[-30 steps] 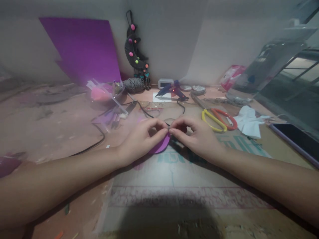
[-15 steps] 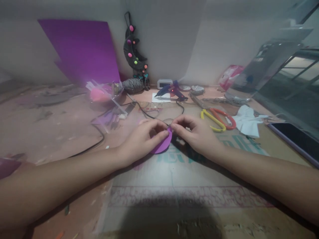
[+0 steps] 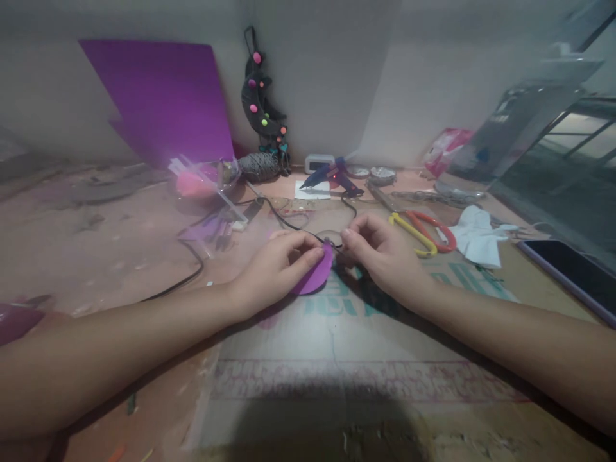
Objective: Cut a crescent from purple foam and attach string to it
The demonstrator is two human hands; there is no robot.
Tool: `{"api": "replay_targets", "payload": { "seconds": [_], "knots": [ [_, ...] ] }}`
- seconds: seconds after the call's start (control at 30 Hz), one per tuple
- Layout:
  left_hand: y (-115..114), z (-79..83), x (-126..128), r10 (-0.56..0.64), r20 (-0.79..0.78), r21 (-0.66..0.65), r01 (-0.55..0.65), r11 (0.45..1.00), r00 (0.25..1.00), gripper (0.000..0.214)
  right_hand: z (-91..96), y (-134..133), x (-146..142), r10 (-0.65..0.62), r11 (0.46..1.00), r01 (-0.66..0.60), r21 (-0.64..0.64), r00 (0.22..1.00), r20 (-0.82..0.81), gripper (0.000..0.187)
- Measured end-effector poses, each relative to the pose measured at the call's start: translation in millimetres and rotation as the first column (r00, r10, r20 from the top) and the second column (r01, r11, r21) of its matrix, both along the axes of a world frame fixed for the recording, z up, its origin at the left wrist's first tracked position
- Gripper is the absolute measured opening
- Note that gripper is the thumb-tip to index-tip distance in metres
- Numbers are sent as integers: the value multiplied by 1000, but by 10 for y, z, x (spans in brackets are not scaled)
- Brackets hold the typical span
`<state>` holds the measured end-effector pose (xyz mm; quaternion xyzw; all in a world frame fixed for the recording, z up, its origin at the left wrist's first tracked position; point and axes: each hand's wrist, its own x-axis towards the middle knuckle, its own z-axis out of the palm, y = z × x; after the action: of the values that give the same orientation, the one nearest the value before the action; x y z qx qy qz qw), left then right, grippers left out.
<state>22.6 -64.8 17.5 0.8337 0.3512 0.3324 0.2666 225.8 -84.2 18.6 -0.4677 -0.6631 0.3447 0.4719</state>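
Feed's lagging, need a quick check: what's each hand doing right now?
Left hand: closed on the purple disc.
Right hand: pinched shut at the disc's edge; on what cannot be told.

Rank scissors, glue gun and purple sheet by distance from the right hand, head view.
From the right hand:
1. Scissors, just right of it.
2. Glue gun, behind it, near the wall.
3. Purple sheet, far left, leaning on the wall.
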Motion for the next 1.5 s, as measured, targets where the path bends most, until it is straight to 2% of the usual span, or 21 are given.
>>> {"api": "replay_targets", "payload": {
  "seconds": [0.13,0.23,0.3,0.43,0.53,0.67,0.87,0.97,1.27,1.5],
  "knots": [
    [1,-3,1,6,30,-27,-5,1000,1000,18,14,-10,11,-7,999,5,34,998,62,21],
    [3,-13,3,7,49,-33,-5,999,999,18,21,-5,7,-23,996,18,88,998,66,8],
    [7,-17,4,6,63,-39,-4,999,998,17,27,-9,-6,-2,1000,2,29,1000,16,8],
    [28,-18,3,3,73,-48,0,999,997,17,27,-29,-48,96,979,-123,-163,982,-163,24],
    [46,-16,2,16,75,-62,-11,998,997,18,15,-33,-68,138,960,-178,-218,973,-186,33],
    [47,-20,6,20,81,-70,-15,997,997,15,3,-20,-64,147,953,-184,-241,975,-164,35],
    [34,-29,13,2,109,-64,5,998,994,14,9,7,-34,132,981,-136,-136,991,-37,19],
    [32,-24,9,-2,108,-42,7,999,994,13,15,18,-20,93,991,-92,-101,996,12,19],
    [24,-32,-4,-9,113,-20,12,1000,994,14,14,31,-5,76,991,-78,-104,997,-20,26],
    [25,-22,3,-11,114,-4,11,1000,993,13,21,24,-11,61,995,-66,-81,996,-57,22]
  ]
}}
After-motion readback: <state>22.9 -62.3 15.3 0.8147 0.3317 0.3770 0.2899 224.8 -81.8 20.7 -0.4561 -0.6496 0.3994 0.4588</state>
